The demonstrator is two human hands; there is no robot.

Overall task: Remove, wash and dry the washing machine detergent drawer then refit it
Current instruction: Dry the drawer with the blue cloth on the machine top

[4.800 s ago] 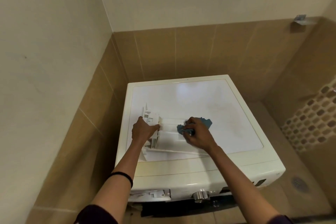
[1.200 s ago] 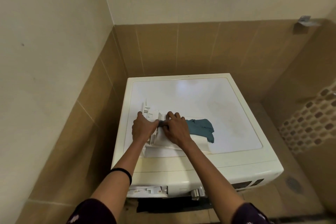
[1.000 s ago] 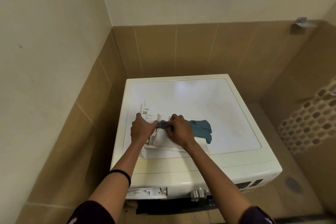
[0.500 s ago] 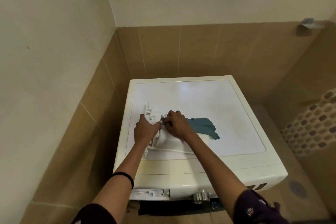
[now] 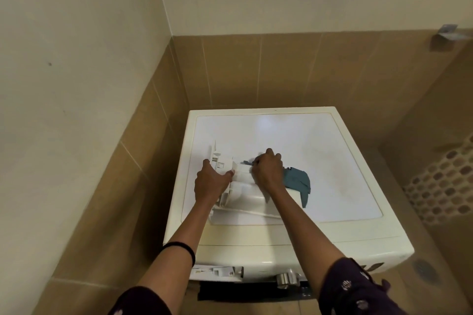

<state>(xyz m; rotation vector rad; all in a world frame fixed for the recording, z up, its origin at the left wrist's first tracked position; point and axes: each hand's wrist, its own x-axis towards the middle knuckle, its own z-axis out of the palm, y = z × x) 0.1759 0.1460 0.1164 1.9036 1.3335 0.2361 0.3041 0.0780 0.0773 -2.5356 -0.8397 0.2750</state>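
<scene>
Corner of a room, tan tiled walls (image 5: 256, 69) below cream paint. White washing machine (image 5: 294, 135), top flat.
- Detergent drawer (image 5: 245, 194): white, lying on the machine's top, left of centre, out of its slot (image 5: 217, 270) on the front panel.
- Left hand (image 5: 211, 184): fingers wrapped round the drawer's left end, thumb against its side. Black band (image 5: 179, 247) on the wrist.
- Right hand (image 5: 268, 171): fingers curled on a blue-green cloth (image 5: 297, 180), pressing it onto the drawer; loose end trails right.
- Metal dial (image 5: 285, 277) on the front.
</scene>
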